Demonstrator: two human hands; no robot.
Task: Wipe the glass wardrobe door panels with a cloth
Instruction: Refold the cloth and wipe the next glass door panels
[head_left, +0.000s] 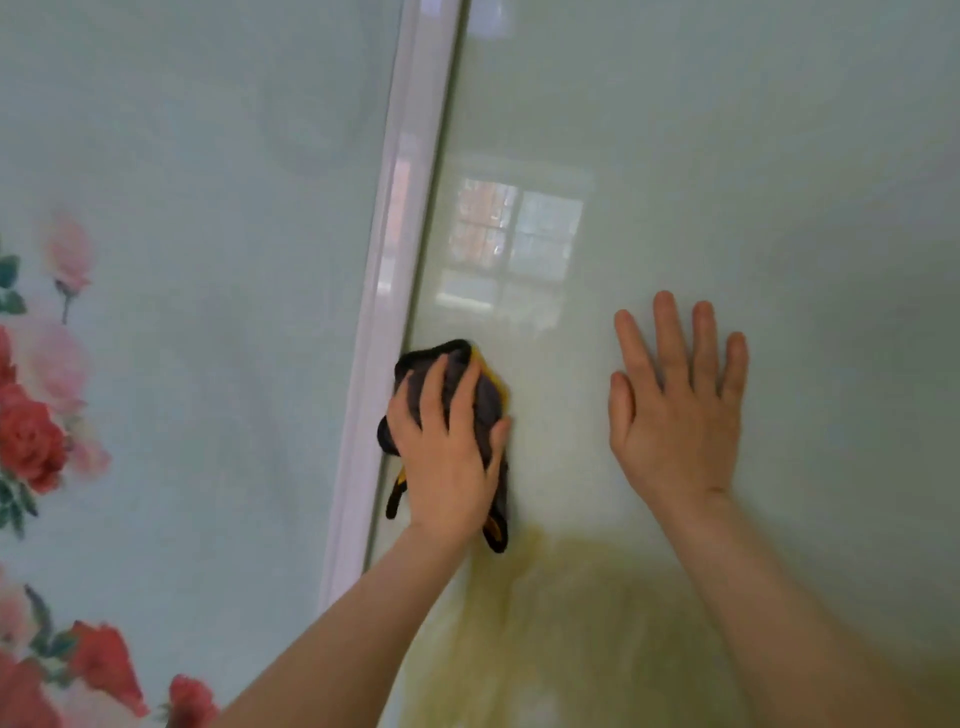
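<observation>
One cloth (475, 395) under my left hand (447, 457), pressed on the right of two glass panels (727, 156).

The dark grey cloth with its yellow edge sits bunched beneath my left fingers (434, 384), which curl over it and grip it against the glass; its top pokes out above my fingertips and two ends hang below my palm. Just left of my knuckles runs the one white frame strip (384, 312), and beyond it the second panel (208, 208), printed with roses (31, 436). My right hand (675, 415) lies flat on the same glass, fingers (667, 338) straight and spread, apart from the cloth.
</observation>
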